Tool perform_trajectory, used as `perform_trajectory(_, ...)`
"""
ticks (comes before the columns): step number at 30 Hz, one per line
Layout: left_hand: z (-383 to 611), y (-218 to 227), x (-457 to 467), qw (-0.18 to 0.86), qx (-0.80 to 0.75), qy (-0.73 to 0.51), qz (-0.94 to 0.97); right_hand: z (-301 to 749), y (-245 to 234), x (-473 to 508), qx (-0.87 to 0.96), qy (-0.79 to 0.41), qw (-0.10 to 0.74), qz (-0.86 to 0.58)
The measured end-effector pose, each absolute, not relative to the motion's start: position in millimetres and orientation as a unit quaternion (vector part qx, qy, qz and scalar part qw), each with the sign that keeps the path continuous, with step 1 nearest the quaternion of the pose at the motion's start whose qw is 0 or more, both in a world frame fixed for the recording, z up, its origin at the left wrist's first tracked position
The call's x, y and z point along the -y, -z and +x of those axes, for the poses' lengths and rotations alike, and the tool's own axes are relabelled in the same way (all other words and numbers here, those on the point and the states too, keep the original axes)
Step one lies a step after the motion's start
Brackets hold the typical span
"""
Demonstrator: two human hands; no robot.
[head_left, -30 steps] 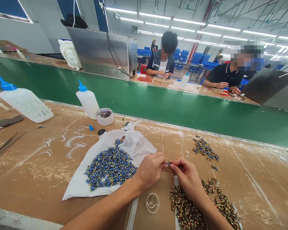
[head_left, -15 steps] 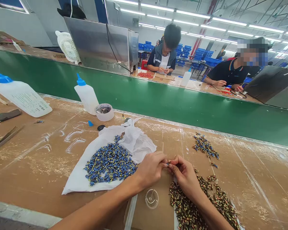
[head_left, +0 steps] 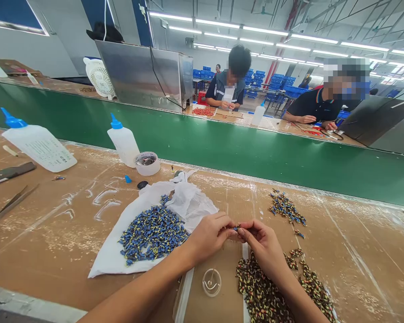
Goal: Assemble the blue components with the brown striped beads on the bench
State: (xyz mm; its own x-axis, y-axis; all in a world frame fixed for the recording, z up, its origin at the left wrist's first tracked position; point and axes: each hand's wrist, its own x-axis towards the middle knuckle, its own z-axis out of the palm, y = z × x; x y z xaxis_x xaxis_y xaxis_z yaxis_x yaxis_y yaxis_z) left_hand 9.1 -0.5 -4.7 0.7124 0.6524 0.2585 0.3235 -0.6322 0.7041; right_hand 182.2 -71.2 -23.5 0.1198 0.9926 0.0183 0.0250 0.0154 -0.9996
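Note:
My left hand (head_left: 212,231) and my right hand (head_left: 261,237) meet over the cardboard, fingertips pinched together around a small blue-and-dark piece (head_left: 236,228). Both hands are closed on it; its exact kind is too small to tell. Left of them, a heap of small blue and yellow pieces (head_left: 151,231) lies on a white plastic bag (head_left: 111,255). Beneath and beside my right forearm spreads a pile of dark pieces with yellow and red (head_left: 259,287). Farther off on the right is a smaller pile of blue and dark pieces (head_left: 286,207). A small clear round dish (head_left: 212,282) stands below my hands.
Two white bottles with blue nozzles, one (head_left: 40,146) lying back and one (head_left: 123,141) nearer, stand at left beside a tape roll (head_left: 147,163). Tweezers (head_left: 15,202) lie far left. A green belt (head_left: 202,139) runs across; two people (head_left: 227,85) work beyond it.
The view has tilted slightly upward. My fingers have shifted a little around the small piece, which shows more now. The piles look the same.

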Motion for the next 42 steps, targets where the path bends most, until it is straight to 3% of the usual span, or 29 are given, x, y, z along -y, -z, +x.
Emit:
perform_trajectory(13,7.7,6.1,-0.3,0.31,-0.283,-0.199,0.886,178.9,21.5,66.7,0.468,-0.476,0.531,-0.522)
perform_trajectory(42,5.6,11.4,-3.1,0.303,-0.285,-0.207,0.885,177.9,23.8,61.0,0.474,-0.498,0.516,-0.511)
